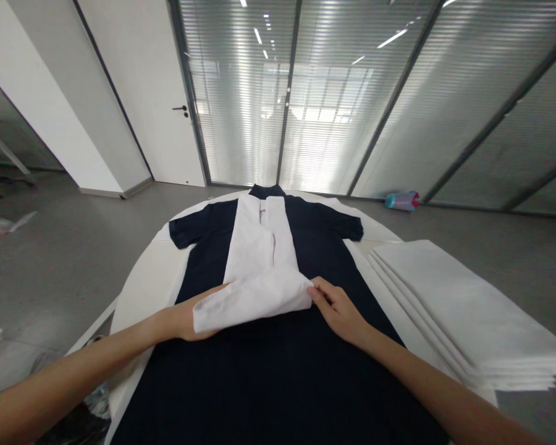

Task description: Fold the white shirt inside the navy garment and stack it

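Observation:
A dark navy short-sleeved polo shirt (pixel 278 377) lies flat and face up on a round white table (pixel 143 303), its collar at the far side. A white cloth or paper sheet (pixel 254 296) runs down the shirt's middle, with its near end folded over into a doubled band. My left hand (pixel 189 316) grips the band's left end, partly beneath it. My right hand (pixel 336 311) pinches the band's right end between fingers and thumb. Several stacked white sheets (pixel 458 315) lie fanned on the table to the right of the shirt, apart from both hands.
The round table's edge curves around the shirt, and the sheet stack overhangs it at right. Grey floor surrounds the table, with plastic bags (pixel 0 227) at left and a blue-and-pink cylindrical object (pixel 402 201) by the glass wall. A white door stands behind.

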`<state>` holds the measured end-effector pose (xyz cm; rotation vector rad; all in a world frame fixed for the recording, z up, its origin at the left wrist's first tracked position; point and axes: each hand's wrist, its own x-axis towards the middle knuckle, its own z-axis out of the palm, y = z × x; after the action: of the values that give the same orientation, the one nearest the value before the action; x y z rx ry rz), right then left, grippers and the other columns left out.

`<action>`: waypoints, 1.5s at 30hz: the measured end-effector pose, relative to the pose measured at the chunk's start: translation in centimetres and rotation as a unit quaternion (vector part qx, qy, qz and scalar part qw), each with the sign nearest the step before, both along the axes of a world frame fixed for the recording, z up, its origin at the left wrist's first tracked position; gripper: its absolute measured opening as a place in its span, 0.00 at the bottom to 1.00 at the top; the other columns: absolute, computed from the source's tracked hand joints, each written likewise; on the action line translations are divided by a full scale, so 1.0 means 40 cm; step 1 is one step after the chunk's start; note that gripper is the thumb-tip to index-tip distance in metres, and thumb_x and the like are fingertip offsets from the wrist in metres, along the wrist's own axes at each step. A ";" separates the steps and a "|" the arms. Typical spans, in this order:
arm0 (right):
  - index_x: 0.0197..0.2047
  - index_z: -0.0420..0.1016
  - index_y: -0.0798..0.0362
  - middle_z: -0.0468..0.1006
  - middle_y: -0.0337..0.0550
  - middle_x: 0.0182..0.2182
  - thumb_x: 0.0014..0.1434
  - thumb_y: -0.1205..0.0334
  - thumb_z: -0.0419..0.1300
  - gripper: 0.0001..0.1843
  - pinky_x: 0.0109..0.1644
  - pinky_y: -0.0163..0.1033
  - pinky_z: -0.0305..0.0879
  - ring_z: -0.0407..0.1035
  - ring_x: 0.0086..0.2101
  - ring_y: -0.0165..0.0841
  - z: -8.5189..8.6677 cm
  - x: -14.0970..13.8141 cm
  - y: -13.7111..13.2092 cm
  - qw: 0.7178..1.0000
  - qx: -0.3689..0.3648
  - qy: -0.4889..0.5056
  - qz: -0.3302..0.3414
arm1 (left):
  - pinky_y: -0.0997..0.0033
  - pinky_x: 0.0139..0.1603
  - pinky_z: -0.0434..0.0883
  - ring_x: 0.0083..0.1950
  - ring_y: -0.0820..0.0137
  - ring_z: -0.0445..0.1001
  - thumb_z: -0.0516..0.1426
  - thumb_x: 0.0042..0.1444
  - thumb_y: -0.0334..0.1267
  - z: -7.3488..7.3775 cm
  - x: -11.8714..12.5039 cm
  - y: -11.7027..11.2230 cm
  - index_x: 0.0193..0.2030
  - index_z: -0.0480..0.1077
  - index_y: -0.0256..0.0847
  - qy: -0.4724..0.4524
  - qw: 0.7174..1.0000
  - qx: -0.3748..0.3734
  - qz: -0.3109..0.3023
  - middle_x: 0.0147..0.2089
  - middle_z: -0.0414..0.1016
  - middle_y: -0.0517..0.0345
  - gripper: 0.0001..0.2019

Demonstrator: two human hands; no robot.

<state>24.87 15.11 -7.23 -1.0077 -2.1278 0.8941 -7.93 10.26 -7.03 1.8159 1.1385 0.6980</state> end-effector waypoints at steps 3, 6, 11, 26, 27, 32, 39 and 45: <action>0.35 0.64 0.50 0.63 0.32 0.20 0.67 0.47 0.49 0.16 0.25 0.34 0.56 0.61 0.20 0.28 -0.001 -0.027 0.033 0.993 -0.088 0.046 -0.070 | 0.55 0.71 0.58 0.68 0.53 0.64 0.57 0.59 0.56 0.017 0.020 0.044 0.63 0.69 0.43 -0.064 0.990 -0.104 0.066 0.65 0.70 0.51 0.30; 0.38 0.65 0.50 0.63 0.29 0.16 0.62 0.44 0.51 0.17 0.19 0.33 0.52 0.57 0.15 0.28 0.007 -0.052 0.065 0.975 -0.199 0.048 -0.090 | 0.55 0.68 0.62 0.67 0.52 0.66 0.62 0.56 0.52 0.033 0.029 0.101 0.64 0.66 0.39 -0.168 0.954 -0.231 0.094 0.64 0.70 0.47 0.32; 0.37 0.64 0.51 0.68 0.33 0.20 0.61 0.45 0.52 0.16 0.24 0.33 0.57 0.64 0.21 0.31 0.026 -0.080 0.101 0.972 -0.206 0.069 -0.087 | 0.57 0.67 0.64 0.66 0.52 0.67 0.68 0.49 0.44 0.038 0.022 0.165 0.61 0.68 0.32 -0.272 0.886 -0.365 0.090 0.59 0.75 0.41 0.34; 0.35 0.67 0.53 0.72 0.39 0.26 0.65 0.56 0.52 0.10 0.25 0.32 0.58 0.67 0.26 0.31 0.000 -0.103 0.159 0.978 -0.154 -0.030 -0.139 | 0.70 0.37 0.72 0.38 0.66 0.76 0.65 0.53 0.53 0.036 0.009 0.122 0.39 0.77 0.35 -0.240 0.916 -0.242 0.212 0.38 0.78 0.50 0.20; 0.36 0.67 0.53 0.71 0.38 0.24 0.65 0.57 0.53 0.09 0.22 0.32 0.56 0.65 0.23 0.29 0.001 -0.108 0.162 0.975 -0.168 -0.036 -0.140 | 0.73 0.33 0.69 0.33 0.69 0.73 0.65 0.52 0.54 0.032 0.004 0.109 0.35 0.77 0.35 -0.206 0.933 -0.212 0.203 0.33 0.76 0.52 0.20; 0.49 0.67 0.54 0.68 0.34 0.20 0.65 0.56 0.56 0.13 0.18 0.34 0.54 0.61 0.15 0.28 0.015 -0.117 0.156 0.962 -0.216 -0.036 -0.163 | 0.77 0.22 0.55 0.22 0.78 0.57 0.65 0.50 0.56 0.016 -0.007 0.088 0.28 0.73 0.34 -0.125 0.964 -0.164 0.170 0.22 0.63 0.63 0.22; 0.67 0.46 0.49 0.78 0.37 0.27 0.62 0.60 0.57 0.34 0.27 0.36 0.67 0.72 0.23 0.33 0.012 -0.084 0.104 0.952 -0.270 0.111 -0.091 | 0.75 0.23 0.68 0.27 0.73 0.70 0.65 0.52 0.53 0.020 0.017 0.097 0.44 0.70 0.37 -0.223 0.930 -0.231 0.177 0.31 0.69 0.59 0.22; 0.64 0.51 0.50 0.74 0.31 0.22 0.58 0.66 0.58 0.32 0.31 0.37 0.67 0.74 0.26 0.35 -0.023 -0.072 0.113 0.978 -0.189 0.040 -0.078 | 0.80 0.13 0.60 0.17 0.78 0.59 0.64 0.56 0.47 0.012 0.022 0.079 0.50 0.66 0.38 -0.216 0.919 -0.281 0.173 0.22 0.58 0.70 0.21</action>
<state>22.00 19.61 -8.14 -1.2810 -1.8198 1.2672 -7.04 13.42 -6.54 0.9288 1.2059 0.8186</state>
